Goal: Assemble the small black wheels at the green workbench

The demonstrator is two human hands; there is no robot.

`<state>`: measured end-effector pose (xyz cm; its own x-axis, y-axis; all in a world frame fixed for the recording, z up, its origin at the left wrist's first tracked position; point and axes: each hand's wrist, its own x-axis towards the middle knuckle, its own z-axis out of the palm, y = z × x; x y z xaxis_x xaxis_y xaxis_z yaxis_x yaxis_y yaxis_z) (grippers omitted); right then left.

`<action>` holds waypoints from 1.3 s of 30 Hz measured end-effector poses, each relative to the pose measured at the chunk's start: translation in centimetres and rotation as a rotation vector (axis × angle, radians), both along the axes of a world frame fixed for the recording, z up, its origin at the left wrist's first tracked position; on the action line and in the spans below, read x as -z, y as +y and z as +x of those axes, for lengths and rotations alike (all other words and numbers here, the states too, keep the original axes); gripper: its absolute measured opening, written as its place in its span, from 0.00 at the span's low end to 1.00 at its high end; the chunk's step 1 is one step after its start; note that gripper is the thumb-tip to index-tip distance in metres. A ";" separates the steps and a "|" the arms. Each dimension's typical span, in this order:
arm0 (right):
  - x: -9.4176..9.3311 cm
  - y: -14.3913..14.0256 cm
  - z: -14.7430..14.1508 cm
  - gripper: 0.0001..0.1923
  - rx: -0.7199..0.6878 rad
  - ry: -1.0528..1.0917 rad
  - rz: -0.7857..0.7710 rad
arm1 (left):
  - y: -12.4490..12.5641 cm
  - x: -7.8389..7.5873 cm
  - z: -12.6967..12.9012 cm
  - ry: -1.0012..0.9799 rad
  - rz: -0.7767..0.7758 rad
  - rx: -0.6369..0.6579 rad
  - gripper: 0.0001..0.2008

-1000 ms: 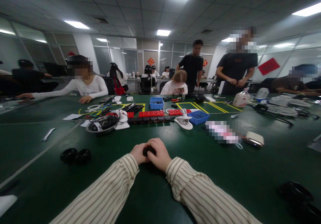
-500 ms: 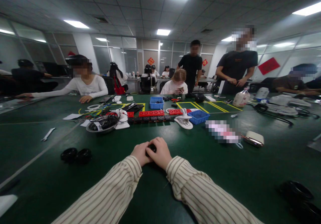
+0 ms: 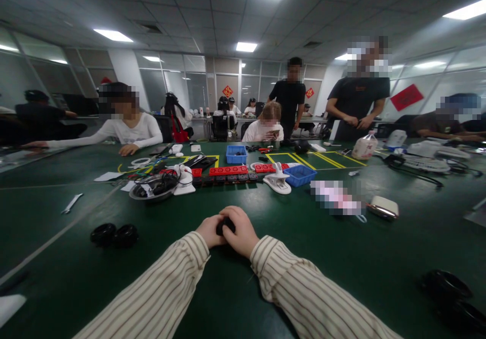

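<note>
Head: black object (image 3: 227, 224) cupped between left grip (image 3: 209, 230), right grip (image 3: 242, 229).

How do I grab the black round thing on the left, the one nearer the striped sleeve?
I'd take that black round thing by its outer rim, coming from the right. It looks squat and ring-like, so the curved edge should give fingers something to wrap. Its black twin sits close on its left, so the right side seems easier.

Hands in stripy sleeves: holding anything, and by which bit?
The left hand and right hand clasp a black object between them; exactly where is hidden.
</note>
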<state>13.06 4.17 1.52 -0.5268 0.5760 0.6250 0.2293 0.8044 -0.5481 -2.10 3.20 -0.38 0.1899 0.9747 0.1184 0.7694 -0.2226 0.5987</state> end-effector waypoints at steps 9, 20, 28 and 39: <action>0.4 0.4 -0.3 0.11 0.248 -0.097 -0.068 | -0.2 0.4 0.4 0.038 0.084 -0.079 0.24; 0.1 0.5 -0.3 0.09 0.034 -0.091 -0.030 | 0.1 0.3 -0.1 0.028 0.047 -0.021 0.18; -0.1 0.1 -0.1 0.09 0.030 -0.048 -0.005 | -0.2 0.0 0.2 0.070 0.052 -0.044 0.21; 0.5 0.6 -0.6 0.09 0.274 -0.194 -0.085 | -0.7 -0.5 1.7 0.208 0.054 -0.147 0.20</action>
